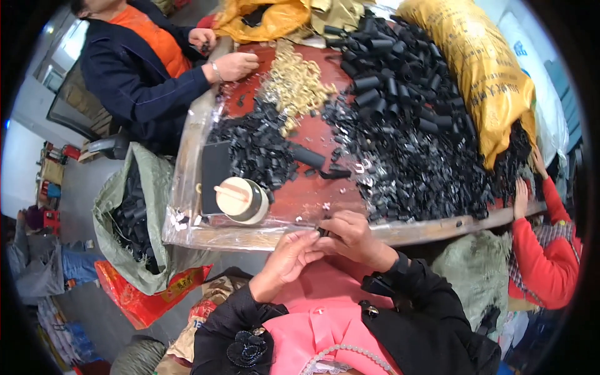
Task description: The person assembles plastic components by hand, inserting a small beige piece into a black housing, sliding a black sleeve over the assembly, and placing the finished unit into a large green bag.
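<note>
My left hand (289, 257) and my right hand (352, 235) meet in front of the table's near edge. Pinched between their fingertips is a small black piece (322, 230), mostly covered, so its exact kind cannot be made out. Beyond my hands, at the right, spreads a heap of small black and shiny pieces (415, 181). Another pile of small black parts (262, 147) lies to the left, with a thick black tube (309, 157) at its edge. A round tub with a cream lid (234, 196) stands near the left corner.
Black tubes (400, 81) and cream-yellow rings (294, 78) cover the far table. A yellow sack (494, 69) leans at the right. Across the left corner a person (140, 75) handles small things; red sleeves (547, 250) reach in at right. An open sack (131, 219) stands left.
</note>
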A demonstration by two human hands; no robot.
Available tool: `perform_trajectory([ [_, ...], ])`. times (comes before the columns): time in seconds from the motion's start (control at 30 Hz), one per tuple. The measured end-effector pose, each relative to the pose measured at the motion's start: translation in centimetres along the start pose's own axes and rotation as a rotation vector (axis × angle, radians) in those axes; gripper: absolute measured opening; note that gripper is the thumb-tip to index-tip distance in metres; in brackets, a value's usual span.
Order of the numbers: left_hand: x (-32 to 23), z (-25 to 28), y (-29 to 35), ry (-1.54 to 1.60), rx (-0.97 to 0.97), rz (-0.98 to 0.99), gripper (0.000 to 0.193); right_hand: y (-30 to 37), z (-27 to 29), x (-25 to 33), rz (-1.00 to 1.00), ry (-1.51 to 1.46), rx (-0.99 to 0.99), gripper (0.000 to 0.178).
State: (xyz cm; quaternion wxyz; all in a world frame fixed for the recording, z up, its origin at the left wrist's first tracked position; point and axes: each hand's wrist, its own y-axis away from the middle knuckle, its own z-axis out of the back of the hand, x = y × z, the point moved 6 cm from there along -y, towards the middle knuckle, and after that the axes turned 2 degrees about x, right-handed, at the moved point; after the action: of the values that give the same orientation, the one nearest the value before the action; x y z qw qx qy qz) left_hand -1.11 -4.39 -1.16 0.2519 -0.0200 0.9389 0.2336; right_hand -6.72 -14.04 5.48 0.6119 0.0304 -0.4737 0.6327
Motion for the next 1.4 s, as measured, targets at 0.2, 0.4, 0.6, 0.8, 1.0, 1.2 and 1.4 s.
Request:
perform_trajectory([
  [0.2, -1.0, 1.7, 0.2, -0.061, 0.013, -0.117, 0.022, -5.4, 6.5, -5.7, -0.013, 0.51, 0.004, 0.015],
  [0.4, 0.1, 2.0, -1.1, -0.066, 0.047, -0.127, 0.026, -7.2, 12.7, -16.8, -0.1, 0.731, 0.199, 0.032],
  [0.6, -0.2, 1.3, -1.1, -0.042, 0.098, -0.113, 0.027, -8.6, 11.8, -20.0, 0.0, 0.666, 0.326, 0.04],
  [0.8, -0.7, 1.5, -1.7, -0.04, 0.1, -0.164, 0.022, -8.3, 10.5, -23.8, -0.181, 0.703, 0.414, 0.047],
  [1.0, -0.1, 1.2, -1.1, -0.029, 0.103, -0.217, 0.019, -9.0, 14.2, -23.0, -0.225, 0.265, -0.064, 0.033],
  [1.2, -0.4, 0.2, 0.6, -0.054, 0.125, -0.288, 0.014, -7.9, 16.0, -19.7, -0.327, 0.178, 0.063, 0.031],
  [1.4, -4.6, 0.4, 2.4, -0.182, 0.114, -0.498, 0.016, -8.0, 9.6, -6.6, -0.294, 0.113, 0.288, 0.029],
])
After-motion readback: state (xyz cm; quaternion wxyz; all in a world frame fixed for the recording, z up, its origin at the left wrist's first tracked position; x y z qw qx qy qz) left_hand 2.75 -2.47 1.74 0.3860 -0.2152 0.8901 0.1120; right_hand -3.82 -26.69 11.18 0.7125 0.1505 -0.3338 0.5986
